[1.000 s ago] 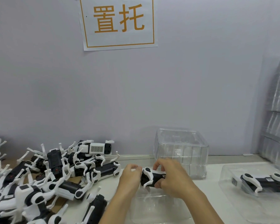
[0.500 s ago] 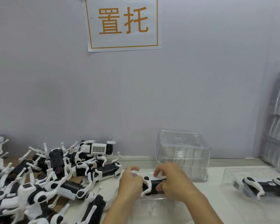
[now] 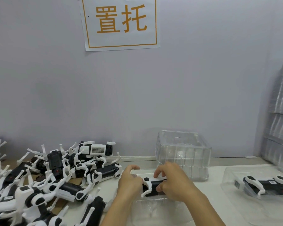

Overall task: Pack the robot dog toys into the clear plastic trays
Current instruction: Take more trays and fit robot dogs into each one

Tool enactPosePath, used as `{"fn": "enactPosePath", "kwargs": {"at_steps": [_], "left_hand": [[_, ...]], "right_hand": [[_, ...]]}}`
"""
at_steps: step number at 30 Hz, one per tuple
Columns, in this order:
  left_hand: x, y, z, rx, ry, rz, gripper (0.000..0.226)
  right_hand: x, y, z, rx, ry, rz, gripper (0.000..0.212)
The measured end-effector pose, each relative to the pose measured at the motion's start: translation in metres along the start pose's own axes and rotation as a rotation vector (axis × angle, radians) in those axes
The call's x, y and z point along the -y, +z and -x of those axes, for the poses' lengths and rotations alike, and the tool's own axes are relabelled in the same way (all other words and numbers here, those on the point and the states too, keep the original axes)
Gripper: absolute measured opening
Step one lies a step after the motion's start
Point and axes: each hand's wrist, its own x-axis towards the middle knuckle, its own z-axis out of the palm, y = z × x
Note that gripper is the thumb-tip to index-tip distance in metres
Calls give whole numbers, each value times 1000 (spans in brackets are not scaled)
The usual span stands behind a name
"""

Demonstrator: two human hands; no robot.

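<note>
Seating now: both hands are on one robot dog toy (image 3: 153,186), lowering it into the clear tray (image 3: 155,209) that lies right under them on the surface (image 3: 216,198).
Left hand: the left hand (image 3: 129,183) is curled round the toy's near end, fingers bent over the top; it grips the toy.
Right hand: the right hand (image 3: 173,183) covers the other end, fingertips pressed along the white upper edge and the thumb below, so it pinches the body.
Toy in hand: black body, white legs, lying on its side between the two hands; I cannot tell whether it is fully down in the tray's moulded pocket or just above it.
Done so far: to the right of the right hand, well apart, a packed tray (image 3: 232,175) already holds one dog (image 3: 265,185) lying flat.
Left to do: to the left of the left hand sits a big heap of loose dogs (image 3: 55,180), legs sticking up every way, far more than have been packed. By my reckoning the job is barely begun.
Supplies: just beyond the hands stands a stack of empty trays (image 3: 183,154), and further right a taller pile of clear packaging (image 3: 279,121) leans by the wall.
Overhead: a paper sign (image 3: 121,23) with orange characters hangs on the wall.
</note>
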Motion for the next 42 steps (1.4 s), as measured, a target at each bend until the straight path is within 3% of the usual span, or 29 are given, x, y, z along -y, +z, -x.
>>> {"fn": "enactPosePath", "kwargs": {"at_steps": [3, 8, 11, 23, 28, 36, 42], "left_hand": [[-7, -3, 6, 9, 93, -102, 39], [-19, -21, 7, 201, 192, -353, 4], [-18, -31, 8, 302, 220, -481, 14], [-15, -10, 6, 250, 274, -647, 8], [-7, 10, 6, 160, 399, -802, 20], [-2, 7, 1, 154, 419, -698, 10], [1, 5, -2, 152, 428, -684, 8]], "right_hand": [[0, 0, 0, 1, 4, -3, 37], [0, -2, -1, 11, 4, -2, 38], [0, -2, 0, 18, 7, 6, 38], [-1, -1, -1, 25, -4, 13, 38], [-1, -2, 0, -15, -16, 0, 35], [-7, -22, 4, -35, 71, 2, 37], [-16, -40, 10, -35, 128, 81, 18]]}}
